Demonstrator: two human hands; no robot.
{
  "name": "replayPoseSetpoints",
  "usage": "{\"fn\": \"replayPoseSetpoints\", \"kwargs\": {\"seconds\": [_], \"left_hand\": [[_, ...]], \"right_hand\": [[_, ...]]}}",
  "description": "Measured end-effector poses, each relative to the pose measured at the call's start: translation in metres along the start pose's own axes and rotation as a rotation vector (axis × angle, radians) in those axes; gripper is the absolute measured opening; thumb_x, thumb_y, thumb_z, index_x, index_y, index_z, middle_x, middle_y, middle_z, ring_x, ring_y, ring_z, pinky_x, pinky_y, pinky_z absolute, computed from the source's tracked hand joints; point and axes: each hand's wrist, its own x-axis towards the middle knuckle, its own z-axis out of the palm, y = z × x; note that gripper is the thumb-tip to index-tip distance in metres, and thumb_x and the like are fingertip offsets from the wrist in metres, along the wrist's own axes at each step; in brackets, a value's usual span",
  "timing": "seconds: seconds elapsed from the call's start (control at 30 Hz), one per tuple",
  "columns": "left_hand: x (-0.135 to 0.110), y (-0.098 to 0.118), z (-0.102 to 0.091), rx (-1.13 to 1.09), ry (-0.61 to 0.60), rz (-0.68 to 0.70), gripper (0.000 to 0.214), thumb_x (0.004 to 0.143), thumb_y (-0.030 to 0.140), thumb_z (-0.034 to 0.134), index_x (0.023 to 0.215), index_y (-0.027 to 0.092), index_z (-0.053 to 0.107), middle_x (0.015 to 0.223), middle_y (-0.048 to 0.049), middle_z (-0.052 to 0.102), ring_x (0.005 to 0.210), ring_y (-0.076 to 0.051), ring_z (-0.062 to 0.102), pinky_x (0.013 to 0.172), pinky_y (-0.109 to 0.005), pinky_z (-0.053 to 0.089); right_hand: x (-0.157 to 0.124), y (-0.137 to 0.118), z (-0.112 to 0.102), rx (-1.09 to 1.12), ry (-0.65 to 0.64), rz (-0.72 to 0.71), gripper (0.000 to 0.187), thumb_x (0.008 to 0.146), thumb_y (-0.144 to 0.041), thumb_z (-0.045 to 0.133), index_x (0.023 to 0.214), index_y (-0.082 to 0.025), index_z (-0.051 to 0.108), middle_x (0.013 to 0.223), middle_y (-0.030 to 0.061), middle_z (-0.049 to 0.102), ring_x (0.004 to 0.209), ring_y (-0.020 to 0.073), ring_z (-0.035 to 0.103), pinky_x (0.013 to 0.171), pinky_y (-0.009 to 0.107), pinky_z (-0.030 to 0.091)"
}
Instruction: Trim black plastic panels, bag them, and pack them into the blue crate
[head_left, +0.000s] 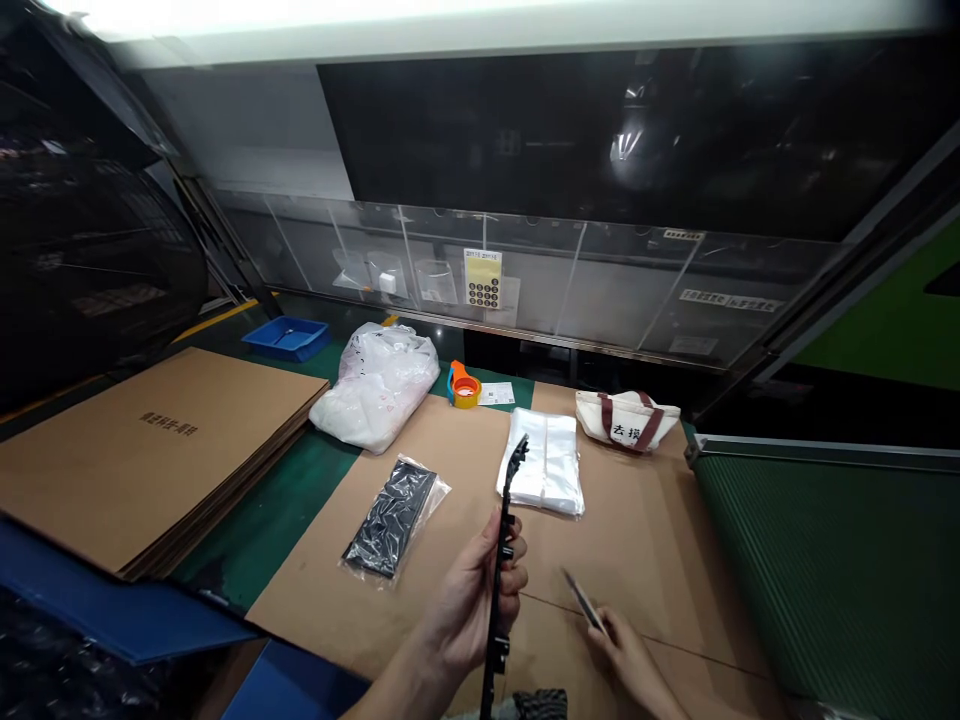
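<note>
My left hand (480, 600) is closed round a long, thin black plastic strip (498, 610) with small clips along its side. It is held upright, edge-on to me, and its lower end runs out of view. Lower right, my right hand (626, 645) grips a slim craft knife (585, 603), its pointed end angled up and left, apart from the strip. Behind the strip's top lies a stack of clear plastic bags (551, 465). To the left, a flat black part in a clear bag (394, 515) rests on the cardboard sheet (315, 600).
Flat cardboard (172, 430) is stacked at left, near a blue tray (286, 338) and a white plastic bag (379, 385). An orange tape dispenser (463, 388) and a small cloth bag (628, 420) stand at the back. A green conveyor belt (840, 560) borders the right.
</note>
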Motion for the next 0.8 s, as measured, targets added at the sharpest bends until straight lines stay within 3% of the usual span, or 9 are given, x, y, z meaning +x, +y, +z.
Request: {"fn": "replayPoseSetpoints", "kwargs": {"seconds": [0.1,0.17,0.23,0.27,0.33,0.4,0.47,0.57,0.8], "left_hand": [[-0.003,-0.007,-0.001,0.023,0.071,0.035,0.013,0.081,0.022,0.056,0.076,0.015,0.046,0.054,0.0079,0.039,0.036,-0.002,0.040,0.029,-0.008,0.028],[-0.006,-0.011,0.001,0.043,0.112,0.054,0.015,0.080,0.019,0.055,0.072,0.015,0.044,0.052,0.0077,0.038,0.035,-0.003,0.040,0.027,-0.009,0.027],[-0.009,-0.014,0.004,0.052,0.122,0.049,0.017,0.080,0.018,0.056,0.069,0.016,0.042,0.051,0.0074,0.039,0.035,-0.004,0.040,0.027,-0.010,0.027],[-0.011,-0.015,0.005,0.058,0.123,0.046,0.018,0.079,0.019,0.056,0.069,0.016,0.042,0.050,0.0072,0.039,0.035,-0.005,0.040,0.026,-0.011,0.026],[-0.015,-0.017,0.009,0.083,0.130,0.055,0.016,0.079,0.018,0.057,0.070,0.017,0.044,0.050,0.0071,0.040,0.034,-0.005,0.039,0.026,-0.011,0.025],[-0.018,-0.017,0.013,0.123,0.126,0.078,0.013,0.080,0.017,0.055,0.071,0.016,0.046,0.049,0.0069,0.041,0.032,-0.004,0.037,0.026,-0.012,0.024],[-0.021,-0.017,0.018,0.163,0.095,0.099,0.013,0.081,0.018,0.054,0.070,0.015,0.047,0.049,0.0066,0.041,0.031,-0.003,0.035,0.026,-0.012,0.022],[-0.023,-0.017,0.021,0.192,0.046,0.106,0.014,0.082,0.020,0.054,0.069,0.015,0.048,0.049,0.0065,0.041,0.031,-0.003,0.035,0.025,-0.012,0.020],[-0.022,-0.019,0.012,0.180,0.140,0.074,0.010,0.083,0.020,0.050,0.074,0.017,0.046,0.049,0.0067,0.043,0.031,-0.004,0.035,0.028,-0.013,0.030]], "right_hand": [[-0.003,-0.038,-0.037,0.157,0.029,-0.011,0.050,0.084,-0.054,0.022,0.093,-0.020,0.057,0.060,-0.0026,0.044,0.041,0.0107,0.041,0.038,0.023,0.035],[-0.014,-0.076,-0.074,0.352,0.047,-0.075,0.043,0.088,-0.048,0.026,0.112,-0.021,0.050,0.061,-0.0045,0.042,0.040,0.0076,0.035,0.037,0.019,0.031],[-0.031,-0.120,-0.113,0.436,0.019,-0.252,0.037,0.089,-0.041,0.035,0.117,-0.023,0.051,0.050,-0.0060,0.038,0.042,0.0081,0.039,0.040,0.017,0.034],[-0.039,-0.142,-0.130,0.377,-0.005,-0.337,0.036,0.089,-0.039,0.037,0.118,-0.025,0.051,0.054,-0.0038,0.047,0.046,0.0088,0.046,0.041,0.017,0.037],[-0.052,-0.181,-0.153,0.181,-0.029,-0.479,0.036,0.086,-0.034,0.045,0.121,-0.029,0.051,0.086,0.0025,0.065,0.079,0.0147,0.061,0.064,0.020,0.049],[-0.058,-0.208,-0.164,0.032,-0.026,-0.588,0.036,0.086,-0.030,0.046,0.122,-0.032,0.050,0.107,0.0027,0.064,0.099,0.0183,0.059,0.079,0.025,0.049],[-0.057,-0.220,-0.166,-0.074,-0.010,-0.653,0.035,0.087,-0.028,0.045,0.122,-0.031,0.050,0.112,0.0030,0.062,0.103,0.0194,0.058,0.083,0.028,0.050],[-0.052,-0.224,-0.165,-0.185,0.031,-0.689,0.036,0.088,-0.027,0.044,0.123,-0.030,0.049,0.113,0.0034,0.062,0.102,0.0200,0.059,0.080,0.029,0.052],[-0.054,-0.226,-0.170,-0.283,0.086,-0.736,0.039,0.088,-0.026,0.044,0.125,-0.034,0.045,0.103,-0.0013,0.065,0.097,0.0161,0.060,0.075,0.022,0.052]]}}
